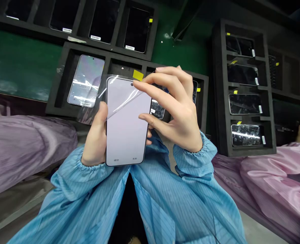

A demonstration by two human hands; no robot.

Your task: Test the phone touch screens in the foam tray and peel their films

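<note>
A smartphone [127,135] with a lit, pale screen stands tilted up before me, in the grasp of my left hand [95,137]. The left thumb lies along its left edge, and fingertips show behind its right edge. A clear film [115,96] with a yellow tab [138,75] lies slantwise over the upper screen and sticks out past the left edge. My right hand [174,105] is over the upper right of the phone, thumb and index finger apart. Its index fingertip is at the film by the camera hole; whether it presses there I cannot tell.
A dark foam tray [56,98] behind the phone holds another lit phone [87,81]. Further trays with dark phones stand at the back left [137,30] and right [272,135]. People in pink sleeves [279,169] sit close on both sides.
</note>
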